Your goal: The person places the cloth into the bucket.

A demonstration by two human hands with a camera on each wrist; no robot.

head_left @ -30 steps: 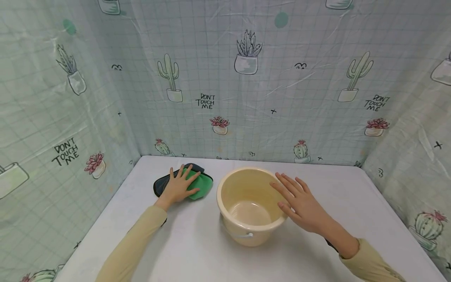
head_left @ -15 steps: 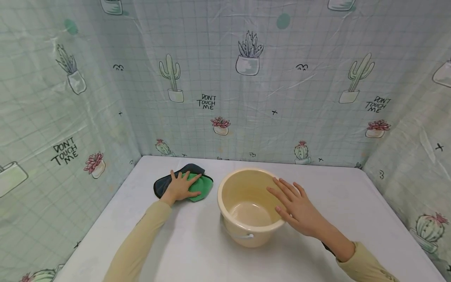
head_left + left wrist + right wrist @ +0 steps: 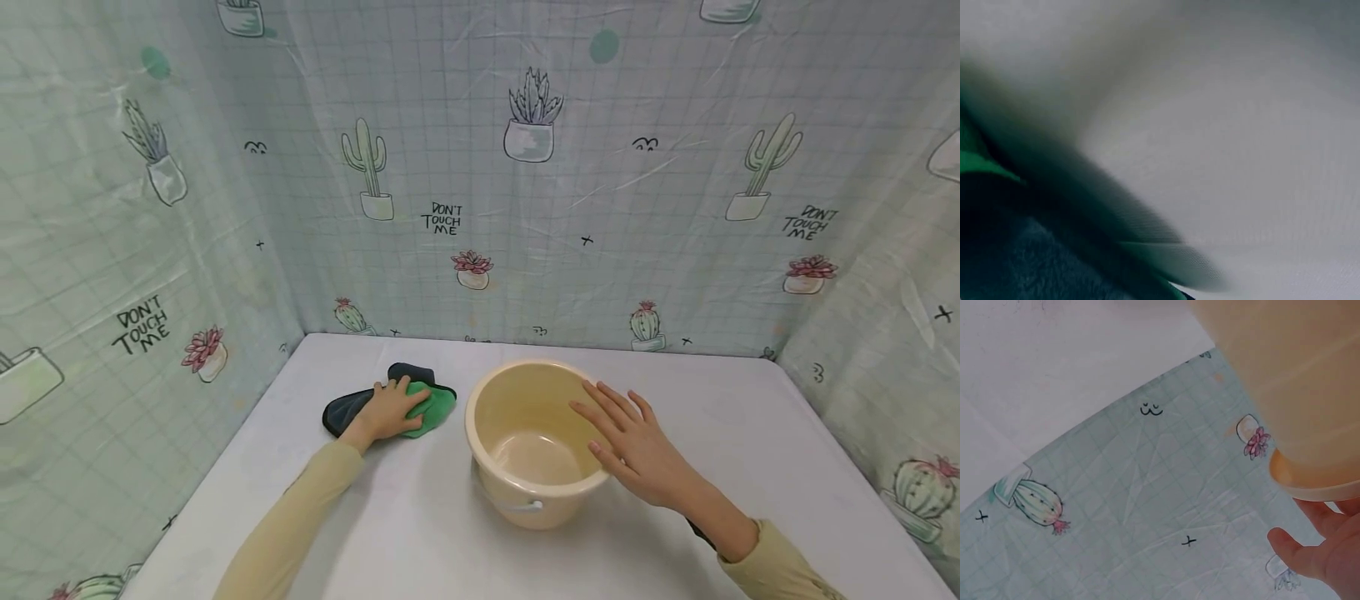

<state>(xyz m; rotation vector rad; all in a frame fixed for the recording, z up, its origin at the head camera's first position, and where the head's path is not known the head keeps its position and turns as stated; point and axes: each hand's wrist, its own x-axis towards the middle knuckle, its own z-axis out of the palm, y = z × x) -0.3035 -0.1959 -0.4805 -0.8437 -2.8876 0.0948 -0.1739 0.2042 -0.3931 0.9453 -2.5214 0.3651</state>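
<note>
A green and dark blue cloth (image 3: 432, 408) with black edging lies bunched at the back left of the table. My left hand (image 3: 384, 412) is on it from above, with bent fingers gathering the green part; the palm hides some of the fabric. The left wrist view shows a blurred, fuzzy dark patch of the cloth (image 3: 1054, 262), and no fingers. In the middle stands a cream plastic bucket (image 3: 536, 408), upright, with nothing visible inside. Over its right rim my right hand (image 3: 637, 450) reaches with straight, spread fingers, and holds nothing.
The bucket's white handle (image 3: 517, 506) hangs down at its front. Around the white table (image 3: 420, 542) rise walls of cactus-printed sheeting (image 3: 600, 200). The cloth lies a short way left of the bucket.
My left fingers have bent and drawn together, bunching the cloth slightly towards me; its dark part now shows in two pieces. My right hand has shifted slightly left over the bucket's rim.
</note>
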